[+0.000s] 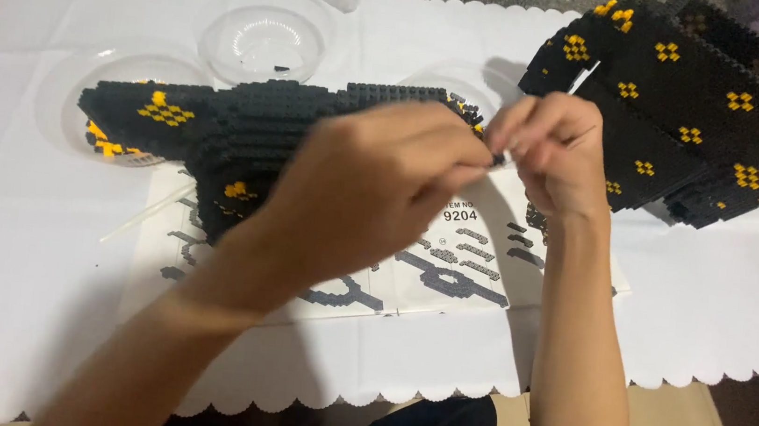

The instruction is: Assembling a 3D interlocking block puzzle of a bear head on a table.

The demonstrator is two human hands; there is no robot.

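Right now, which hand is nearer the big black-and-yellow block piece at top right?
Right. The right hand sits just left of the big block piece; the left hand is farther left.

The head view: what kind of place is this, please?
Probably a home hobby table: a white scalloped table cover, a printed instruction sheet, clear plastic bowls, and black-and-yellow brick models that both hands assemble.
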